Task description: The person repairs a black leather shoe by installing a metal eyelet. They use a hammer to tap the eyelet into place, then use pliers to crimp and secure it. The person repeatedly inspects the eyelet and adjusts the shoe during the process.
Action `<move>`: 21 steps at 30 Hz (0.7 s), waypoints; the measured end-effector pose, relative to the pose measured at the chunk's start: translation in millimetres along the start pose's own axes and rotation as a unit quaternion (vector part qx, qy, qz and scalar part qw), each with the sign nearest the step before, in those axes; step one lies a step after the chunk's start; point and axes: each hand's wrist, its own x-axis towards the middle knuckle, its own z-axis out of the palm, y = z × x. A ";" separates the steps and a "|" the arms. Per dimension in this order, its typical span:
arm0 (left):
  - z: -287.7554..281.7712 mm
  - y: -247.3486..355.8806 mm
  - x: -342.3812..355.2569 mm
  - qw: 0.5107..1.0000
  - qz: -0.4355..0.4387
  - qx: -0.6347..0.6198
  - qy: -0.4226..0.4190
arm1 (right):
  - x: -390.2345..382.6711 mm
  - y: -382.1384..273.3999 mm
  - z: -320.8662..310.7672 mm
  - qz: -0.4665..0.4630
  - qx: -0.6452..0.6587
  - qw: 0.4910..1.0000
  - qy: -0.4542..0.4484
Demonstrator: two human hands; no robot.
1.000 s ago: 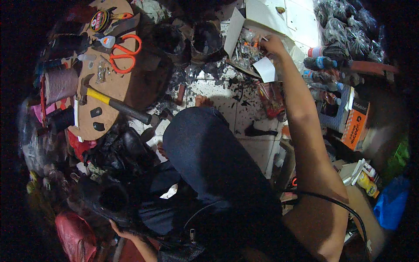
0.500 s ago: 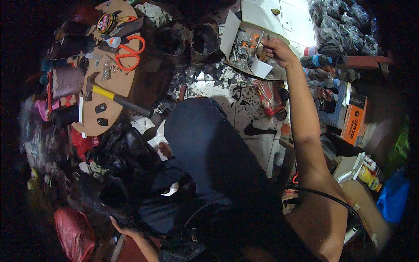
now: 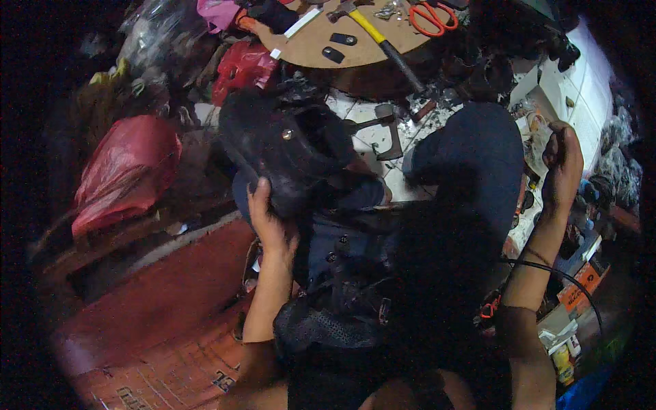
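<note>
My left hand (image 3: 268, 215) grips the near edge of a black, bag-like leather piece (image 3: 273, 147), its thumb on top. A round metal stud shines on the leather, which lies over my left leg; its dark folds hide the rest of its shape. Out to the right, my right hand (image 3: 564, 154) is raised with curled fingers, blurred. It is beside an open white carton (image 3: 549, 85) of small items; whatever is in the fingers is too unclear to name.
On a round-edged board (image 3: 301, 51) at the top lie a yellow-and-black hammer (image 3: 369, 29), orange-handled scissors (image 3: 433, 18) and two black tabs (image 3: 333, 55). Red plastic bags (image 3: 126, 171) sit at the left. Dark scraps litter the white tiles around a metal tool (image 3: 388, 133).
My view has swung left and down, so the board appears higher. My right hand has lifted back from inside the carton. My left hand, with the black leather piece, has come further into view.
</note>
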 end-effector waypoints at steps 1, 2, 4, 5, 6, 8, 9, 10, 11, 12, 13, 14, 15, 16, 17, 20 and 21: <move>2.2 2.1 -3.7 1.000 -0.003 -0.003 -0.009 | -28.7 -25.6 23.8 0.020 0.019 0.999 -0.039; 4.4 2.9 -15.3 1.000 -0.022 -0.006 0.010 | -47.8 -48.2 44.1 0.024 0.008 0.997 -0.070; 6.6 3.1 -28.5 1.000 0.016 -0.007 -0.013 | -88.7 -76.9 92.7 -0.055 -0.025 0.988 -0.144; 6.3 3.9 -35.6 0.999 0.023 -0.008 -0.029 | -103.3 -91.1 106.8 -0.026 -0.003 0.974 -0.224; 4.0 5.6 -41.6 0.998 0.036 -0.013 -0.059 | -116.2 -97.7 126.6 0.048 0.045 0.964 -0.258; 0.6 9.4 -49.1 0.995 0.063 0.026 -0.073 | -134.7 -110.6 154.7 0.019 -0.014 0.955 -0.296; -2.4 9.7 -54.0 0.992 0.081 0.048 -0.078 | -142.6 -115.8 163.2 0.025 -0.012 0.948 -0.316; -5.7 11.0 -58.0 0.990 0.090 0.074 -0.076 | -149.3 -120.0 171.6 0.025 -0.012 0.945 -0.325; -7.3 8.0 -65.5 0.991 0.106 0.052 -0.068 | -153.5 -122.9 179.7 0.024 -0.012 0.942 -0.334; -10.6 9.2 -66.6 0.985 0.131 0.103 -0.051 | -156.3 -124.9 187.3 0.017 -0.013 0.939 -0.343; -14.3 10.5 -68.1 0.975 0.161 0.149 -0.045 | -157.6 -126.3 193.9 0.017 0.011 0.928 -0.371; -16.7 10.8 -69.2 0.971 0.175 0.157 -0.040 | -160.5 -127.1 199.8 0.049 0.048 0.925 -0.375; -19.2 11.2 -70.3 0.967 0.190 0.165 -0.035 | -162.8 -127.1 205.8 0.078 0.084 0.920 -0.376; -21.0 11.5 -71.9 0.965 0.194 0.171 -0.028 | -164.7 -127.0 209.9 0.116 0.117 0.913 -0.374; -22.8 11.6 -73.7 0.964 0.197 0.178 -0.020 | -165.4 -126.7 212.1 0.139 0.117 0.912 -0.367; -25.9 11.6 -79.1 0.962 0.205 0.181 -0.012 | -169.3 -124.3 215.0 0.142 0.121 0.912 -0.364; -26.6 10.7 -81.1 0.961 0.212 0.178 -0.016 | -171.4 -123.3 215.1 0.142 0.120 0.914 -0.359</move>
